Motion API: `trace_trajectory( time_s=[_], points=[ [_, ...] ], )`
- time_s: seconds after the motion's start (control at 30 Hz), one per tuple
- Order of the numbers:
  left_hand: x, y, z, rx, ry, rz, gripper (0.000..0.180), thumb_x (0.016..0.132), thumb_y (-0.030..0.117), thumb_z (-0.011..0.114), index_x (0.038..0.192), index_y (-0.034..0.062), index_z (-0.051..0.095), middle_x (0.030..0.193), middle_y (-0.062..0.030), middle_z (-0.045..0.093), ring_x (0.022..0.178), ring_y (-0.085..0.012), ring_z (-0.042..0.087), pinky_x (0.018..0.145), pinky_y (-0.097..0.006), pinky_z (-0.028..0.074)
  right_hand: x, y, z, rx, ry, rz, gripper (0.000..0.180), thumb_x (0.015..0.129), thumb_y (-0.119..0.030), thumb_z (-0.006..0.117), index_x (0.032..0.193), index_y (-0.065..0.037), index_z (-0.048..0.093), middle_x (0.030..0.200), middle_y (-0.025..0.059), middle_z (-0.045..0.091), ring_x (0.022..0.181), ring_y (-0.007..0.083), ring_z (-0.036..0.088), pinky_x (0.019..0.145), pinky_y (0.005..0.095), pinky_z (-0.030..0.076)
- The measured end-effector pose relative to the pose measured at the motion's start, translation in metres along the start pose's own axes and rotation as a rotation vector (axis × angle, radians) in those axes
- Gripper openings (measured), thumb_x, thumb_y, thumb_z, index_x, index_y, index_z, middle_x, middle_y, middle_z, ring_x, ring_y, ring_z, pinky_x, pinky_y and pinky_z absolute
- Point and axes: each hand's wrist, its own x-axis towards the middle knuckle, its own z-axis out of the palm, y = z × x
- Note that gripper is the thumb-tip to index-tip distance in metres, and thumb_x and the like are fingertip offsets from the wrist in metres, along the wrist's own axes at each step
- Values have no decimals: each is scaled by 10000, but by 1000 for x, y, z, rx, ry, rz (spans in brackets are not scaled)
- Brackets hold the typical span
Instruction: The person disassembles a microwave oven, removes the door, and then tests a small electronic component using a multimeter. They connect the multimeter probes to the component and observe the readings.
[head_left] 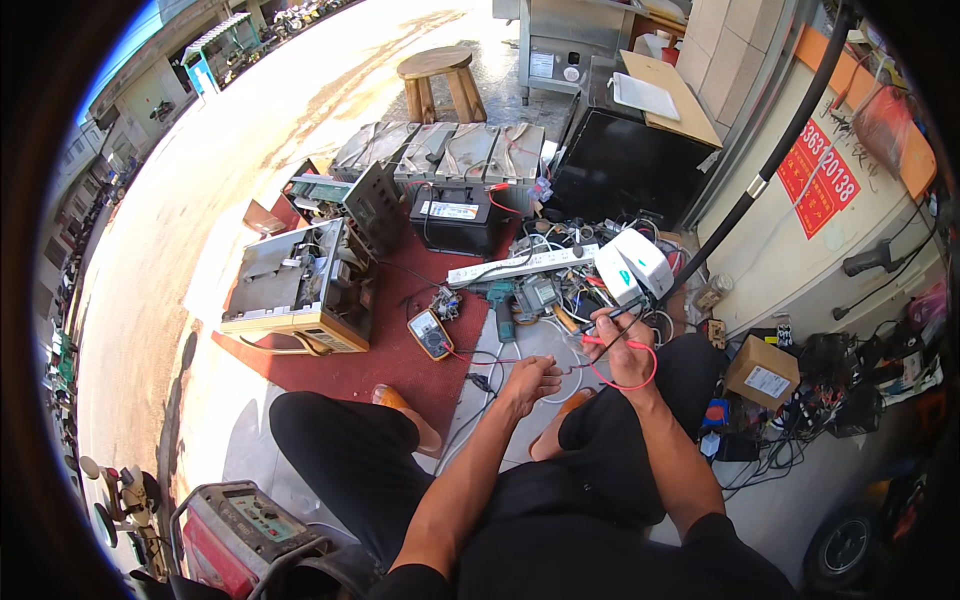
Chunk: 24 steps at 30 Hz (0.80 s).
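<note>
My right hand is closed around multimeter test leads. A red lead loops below and beside its fingers, and a black one runs along with it. What the fingertips pinch is too small to make out fully. My left hand reaches over my lap with its fingers stretched toward the right, close to the leads and seemingly holding nothing. On the red mat lies a yellow-rimmed multimeter, with a lead running from it toward my hands. Just beyond the right hand stands a white two-part box.
A teal cordless drill and a white power strip lie among tangled cables. An opened microwave-like appliance stands left, a black battery behind. A cardboard box sits right, and a red machine lower left.
</note>
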Motion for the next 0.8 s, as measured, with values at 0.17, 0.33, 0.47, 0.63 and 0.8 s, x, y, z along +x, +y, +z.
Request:
trace_trajectory(
  time_s=[0.17, 0.33, 0.47, 0.63, 0.8],
  points=[
    [89, -27, -36, 154, 268, -88, 351, 1041, 262, 655, 1197, -47, 597, 1046, -136, 679, 854, -225, 685, 757, -356, 624, -3, -18, -10, -75, 176, -41, 207, 1068, -131, 597, 1144, 39, 687, 819, 110, 718, 677, 144, 689, 624, 268, 554],
    [134, 12, -23, 209, 324, 39, 287, 1013, 163, 651, 1206, -44, 603, 979, -94, 664, 817, -158, 639, 689, -294, 563, 9, -26, -13, -138, 252, -58, 268, 1081, -182, 577, 1171, 60, 653, 865, 162, 721, 725, 179, 707, 663, 283, 571],
    [97, 64, 32, -130, -242, 264, 239, 1084, 237, 623, 1176, 20, 663, 1061, -81, 729, 967, -185, 706, 890, -347, 587, 39, -18, -20, -106, 235, 79, 261, 1092, -182, 575, 1160, 54, 661, 844, 132, 725, 694, 156, 686, 659, 285, 561],
    [36, 113, 44, -209, -646, 31, 326, 1089, 349, 611, 1131, 33, 677, 1002, -117, 748, 856, -183, 710, 822, -324, 588, 66, -8, -17, 35, 98, 220, 253, 1078, -188, 560, 1129, 38, 663, 801, 110, 697, 646, 163, 680, 584, 275, 542],
    [8, 140, 13, 97, -772, 15, 316, 1062, 339, 662, 1109, 29, 702, 1052, -94, 763, 852, -127, 699, 792, -283, 570, 62, -12, -7, 93, -78, 398, 241, 1048, -154, 583, 1089, 62, 684, 760, 144, 714, 608, 192, 686, 557, 293, 566]
  ],
)
